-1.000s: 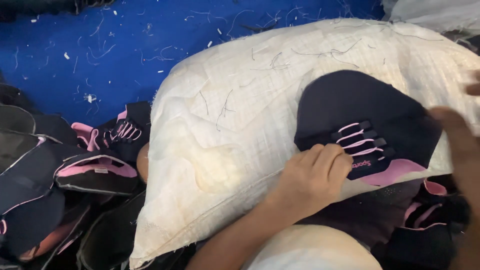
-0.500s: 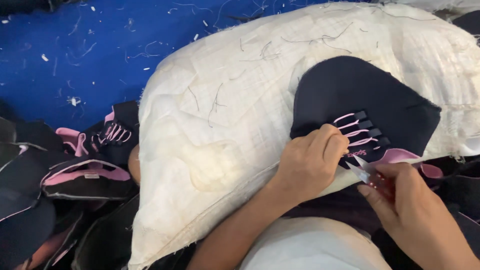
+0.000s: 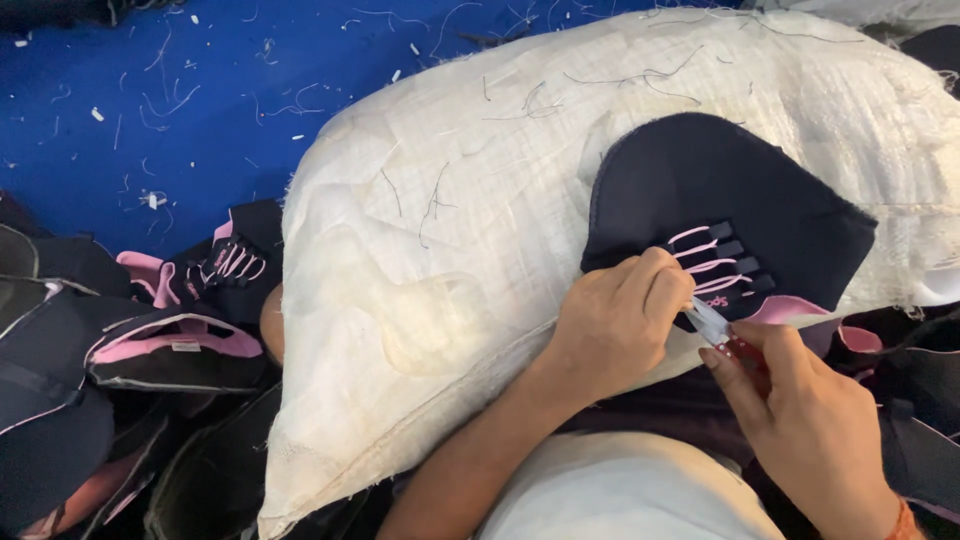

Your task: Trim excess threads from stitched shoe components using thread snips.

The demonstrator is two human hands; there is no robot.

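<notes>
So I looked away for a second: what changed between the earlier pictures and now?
The right hand came in from the right edge and now holds small red-handled snips at the pink-laced shoe upper. The left hand stayed pressed on the upper, which still lies on the white woven sack.

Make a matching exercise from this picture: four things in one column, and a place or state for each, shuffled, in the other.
Things:
1. left hand
2. right hand
3. sack
4. pile of uppers

Places or states:
A. white and woven, strewn with loose threads, under the dark upper
B. lies left of the sack, dark with pink trim
C. presses on the dark upper by its pink loops
D. holds small snips with a red grip

Pairs: 1-C, 2-D, 3-A, 4-B
</notes>
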